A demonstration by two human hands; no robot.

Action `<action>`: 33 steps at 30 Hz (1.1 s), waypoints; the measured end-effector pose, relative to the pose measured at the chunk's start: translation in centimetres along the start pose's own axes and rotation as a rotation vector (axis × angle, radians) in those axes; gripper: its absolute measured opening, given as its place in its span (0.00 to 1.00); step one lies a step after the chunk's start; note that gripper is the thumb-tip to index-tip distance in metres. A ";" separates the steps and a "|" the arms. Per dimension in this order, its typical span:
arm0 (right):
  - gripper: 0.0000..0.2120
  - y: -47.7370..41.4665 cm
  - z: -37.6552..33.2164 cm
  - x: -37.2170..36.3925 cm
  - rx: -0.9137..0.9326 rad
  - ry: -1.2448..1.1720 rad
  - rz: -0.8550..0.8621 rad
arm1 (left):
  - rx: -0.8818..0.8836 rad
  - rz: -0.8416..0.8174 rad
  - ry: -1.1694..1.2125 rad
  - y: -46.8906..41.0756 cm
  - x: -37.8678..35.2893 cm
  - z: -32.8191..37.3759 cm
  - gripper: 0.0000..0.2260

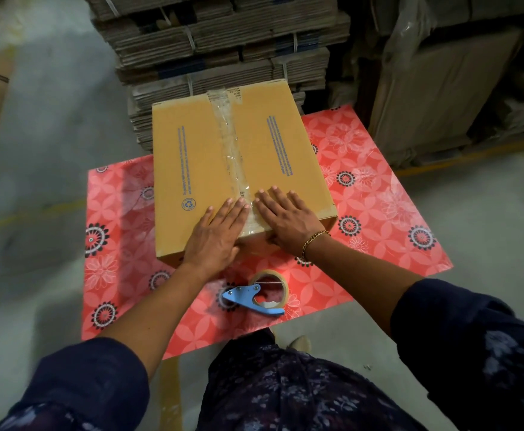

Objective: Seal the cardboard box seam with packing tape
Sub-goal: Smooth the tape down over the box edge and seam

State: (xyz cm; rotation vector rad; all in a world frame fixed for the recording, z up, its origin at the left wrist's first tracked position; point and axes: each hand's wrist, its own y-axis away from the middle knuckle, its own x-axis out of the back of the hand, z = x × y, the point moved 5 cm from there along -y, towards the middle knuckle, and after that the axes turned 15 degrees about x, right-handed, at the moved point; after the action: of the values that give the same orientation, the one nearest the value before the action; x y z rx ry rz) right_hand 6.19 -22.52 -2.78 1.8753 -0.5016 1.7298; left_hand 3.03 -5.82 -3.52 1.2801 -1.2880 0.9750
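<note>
1. The cardboard box (pixel 198 169) sits on a red flowered mat (pixel 378 213).
2. The left hand (pixel 220 231) and right hand (pixel 288 219) lie flat, fingers spread, beside the clear tape (pixel 231 141).
3. The tape roll (pixel 268 292) rests nearby.

tan box (pixel 198 169) with blue print, red floral mat (pixel 378 188), blue dispenser (pixel 248 298)

Warehouse: bundled flat cartons (pixel 223 42) stacked high.
</note>
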 end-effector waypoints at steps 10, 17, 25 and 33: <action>0.37 0.9 1.2 0.6 0.087 -0.013 -0.050 | -0.050 -0.083 0.068 0.5 0.6 -0.6 0.41; 0.39 5.6 5.0 0.2 -0.229 -0.181 0.078 | 0.424 0.044 0.334 3.6 -1.3 -8.5 0.39; 0.44 5.1 8.4 -1.3 -0.874 -0.782 0.278 | 1.028 -0.002 1.014 3.4 -2.2 -10.6 0.40; 0.43 5.0 9.1 -2.3 -0.940 -1.036 0.448 | 1.156 -0.025 1.350 3.1 -3.8 -11.8 0.28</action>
State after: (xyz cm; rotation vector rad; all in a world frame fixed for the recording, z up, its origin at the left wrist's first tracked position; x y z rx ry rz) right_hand 10.17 -32.24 -4.72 1.7888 -1.8288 0.3281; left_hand 1.04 6.63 -5.22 0.9269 0.4506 2.1360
